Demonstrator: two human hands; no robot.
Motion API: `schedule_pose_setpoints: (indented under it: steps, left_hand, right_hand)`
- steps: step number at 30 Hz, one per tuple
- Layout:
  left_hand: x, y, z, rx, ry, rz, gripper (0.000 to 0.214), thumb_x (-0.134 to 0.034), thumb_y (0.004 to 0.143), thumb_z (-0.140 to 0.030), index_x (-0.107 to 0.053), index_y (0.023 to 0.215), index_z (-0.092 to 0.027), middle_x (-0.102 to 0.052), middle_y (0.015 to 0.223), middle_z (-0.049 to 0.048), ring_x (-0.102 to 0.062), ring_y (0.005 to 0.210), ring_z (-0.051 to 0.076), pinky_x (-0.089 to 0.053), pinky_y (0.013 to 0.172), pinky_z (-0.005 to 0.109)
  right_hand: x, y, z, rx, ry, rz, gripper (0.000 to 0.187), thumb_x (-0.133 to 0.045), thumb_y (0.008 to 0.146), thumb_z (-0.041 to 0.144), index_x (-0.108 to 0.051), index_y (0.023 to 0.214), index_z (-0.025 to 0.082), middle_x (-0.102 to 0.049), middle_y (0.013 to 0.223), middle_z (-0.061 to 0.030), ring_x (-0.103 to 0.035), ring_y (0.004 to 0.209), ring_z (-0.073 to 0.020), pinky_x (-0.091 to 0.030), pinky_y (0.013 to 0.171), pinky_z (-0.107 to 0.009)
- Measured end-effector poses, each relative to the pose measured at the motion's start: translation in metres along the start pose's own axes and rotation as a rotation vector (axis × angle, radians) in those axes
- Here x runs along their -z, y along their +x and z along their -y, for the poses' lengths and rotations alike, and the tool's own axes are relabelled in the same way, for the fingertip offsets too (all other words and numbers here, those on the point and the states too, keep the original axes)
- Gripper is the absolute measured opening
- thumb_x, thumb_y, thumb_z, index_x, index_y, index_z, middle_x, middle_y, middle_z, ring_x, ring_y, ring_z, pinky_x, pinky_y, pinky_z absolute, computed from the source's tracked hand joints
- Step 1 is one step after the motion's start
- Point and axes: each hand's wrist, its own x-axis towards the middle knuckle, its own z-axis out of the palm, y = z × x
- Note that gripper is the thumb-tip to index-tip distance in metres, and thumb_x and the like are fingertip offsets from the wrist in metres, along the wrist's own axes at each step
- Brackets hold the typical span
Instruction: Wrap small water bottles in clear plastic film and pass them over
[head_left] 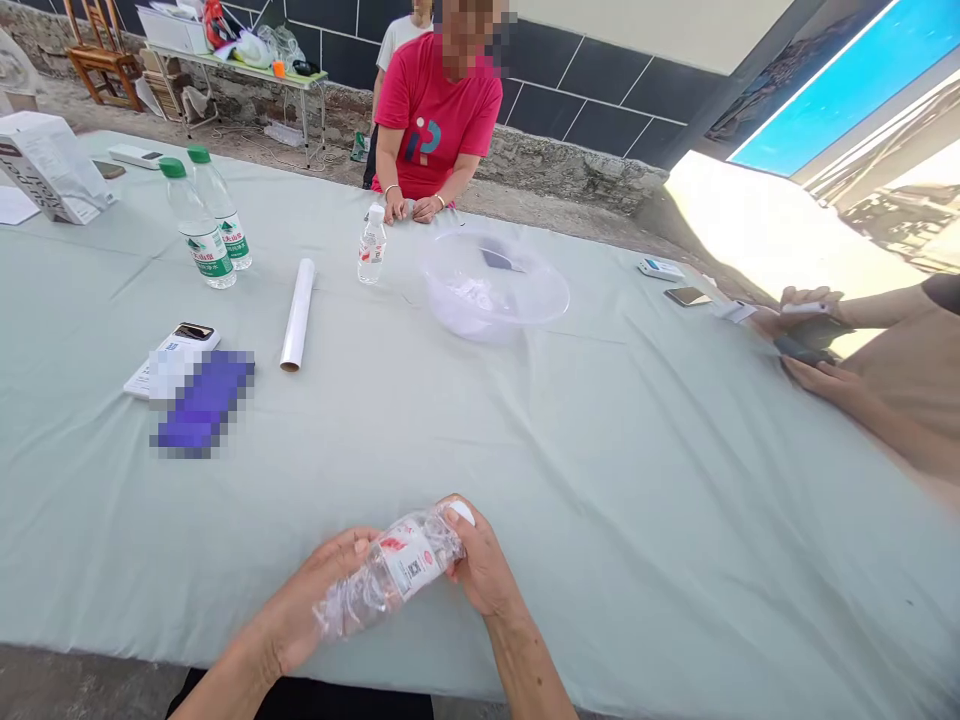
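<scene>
Close to the near edge of the table, a clear plastic bottle [409,555] with a white and red label and a white cap lies tilted between my hands. Crinkled clear film is wrapped around it, loose at its lower end. My right hand [480,560] grips the neck just below the cap, thumb on the near side. Along the bottle's left side, my left hand [322,590] supports the body and bottom, its fingers curled behind and partly hidden by bottle and film.
A white roll [298,315], a translucent basin [495,285], another small bottle [371,245] and two green-capped bottles [206,240] stand or lie farther off on the cloth-covered table [600,450]. A purple pixelated item [206,405] lies left. People are across and at right.
</scene>
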Motion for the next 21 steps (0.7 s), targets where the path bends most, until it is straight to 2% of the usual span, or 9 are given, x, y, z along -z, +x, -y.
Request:
schedule_pose_setpoints:
  steps: [2,4,6,7,10,13,15,18,21]
  left_hand:
    - [0.011,0.005,-0.014,-0.190,0.156,-0.258,0.047,-0.054,0.091,-0.061,-0.060,0.116,-0.022,-0.066,0.116,0.0079,-0.064,0.103,0.022,-0.052,0.087,0.034]
    - [0.022,0.012,-0.028,-0.369,0.318,-0.489,0.043,-0.053,0.091,-0.058,-0.059,0.113,-0.022,-0.065,0.117,0.0074,-0.062,0.109,0.023,-0.051,0.091,0.034]
    - [0.030,0.020,-0.039,-0.451,0.438,-0.623,0.036,-0.054,0.091,-0.053,-0.060,0.107,-0.021,-0.066,0.112,0.0069,-0.063,0.105,0.023,-0.051,0.085,0.033]
    - [0.032,0.025,-0.043,-0.462,0.483,-0.647,0.033,-0.054,0.091,-0.051,-0.061,0.103,-0.021,-0.066,0.108,0.0062,-0.063,0.100,0.022,-0.051,0.080,0.031]
    - [0.027,0.044,-0.050,-0.507,0.587,-0.589,0.026,-0.051,0.092,-0.044,-0.063,0.096,-0.021,-0.067,0.097,0.0045,-0.062,0.083,0.018,-0.048,0.068,0.029]
    - [0.015,0.067,-0.054,-0.601,0.659,-0.470,0.022,-0.048,0.093,-0.036,-0.064,0.094,-0.021,-0.068,0.094,0.0049,-0.063,0.083,0.018,-0.050,0.071,0.030]
    - [0.011,0.081,-0.054,-0.651,0.696,-0.423,0.022,-0.045,0.093,-0.032,-0.063,0.096,-0.020,-0.068,0.096,0.0057,-0.064,0.086,0.018,-0.052,0.074,0.031]
    - [0.011,0.098,-0.051,-0.685,0.795,-0.400,0.023,-0.042,0.095,-0.028,-0.062,0.100,-0.020,-0.069,0.095,0.0058,-0.064,0.082,0.017,-0.051,0.071,0.031]
    - [0.014,0.107,-0.044,-0.756,0.953,-0.384,0.023,-0.039,0.095,-0.023,-0.063,0.099,-0.021,-0.068,0.089,0.0047,-0.063,0.077,0.017,-0.050,0.067,0.031]
  right_hand:
    - [-0.003,0.024,0.014,0.034,0.029,-0.107,0.037,-0.071,0.078,0.056,-0.060,0.069,0.022,-0.049,0.054,0.0024,-0.042,0.044,-0.0105,-0.031,0.039,-0.024]
    - [-0.007,0.055,0.031,0.076,0.125,-0.229,0.037,-0.077,0.072,0.052,-0.058,0.071,0.020,-0.052,0.057,0.0036,-0.047,0.045,-0.0093,-0.037,0.038,-0.022]
    - [-0.014,0.093,0.049,0.114,0.255,-0.350,0.035,-0.080,0.069,0.045,-0.057,0.077,0.019,-0.058,0.064,0.0039,-0.053,0.047,-0.0088,-0.045,0.040,-0.020]
    - [-0.019,0.113,0.059,0.131,0.314,-0.403,0.032,-0.078,0.071,0.040,-0.057,0.081,0.019,-0.061,0.069,0.0034,-0.056,0.049,-0.0088,-0.048,0.043,-0.020]
    - [-0.040,0.174,0.087,0.168,0.420,-0.496,0.020,-0.067,0.083,0.031,-0.052,0.089,0.020,-0.063,0.079,0.0024,-0.061,0.055,-0.0078,-0.055,0.051,-0.019]
    - [-0.063,0.232,0.114,0.182,0.453,-0.519,0.011,-0.057,0.092,0.027,-0.048,0.093,0.022,-0.060,0.084,0.0023,-0.064,0.063,-0.0059,-0.058,0.059,-0.017]
    - [-0.079,0.262,0.126,0.182,0.454,-0.493,0.007,-0.054,0.093,0.022,-0.047,0.096,0.022,-0.059,0.085,0.0021,-0.066,0.069,-0.0058,-0.059,0.063,-0.017]
    - [-0.096,0.286,0.135,0.178,0.406,-0.402,0.022,-0.059,0.084,0.010,-0.050,0.100,0.022,-0.058,0.087,0.0023,-0.068,0.072,-0.0082,-0.061,0.066,-0.021]
    - [-0.104,0.293,0.134,0.180,0.307,-0.315,0.037,-0.063,0.075,0.006,-0.052,0.107,0.021,-0.061,0.090,0.0009,-0.070,0.072,-0.0129,-0.061,0.063,-0.026]
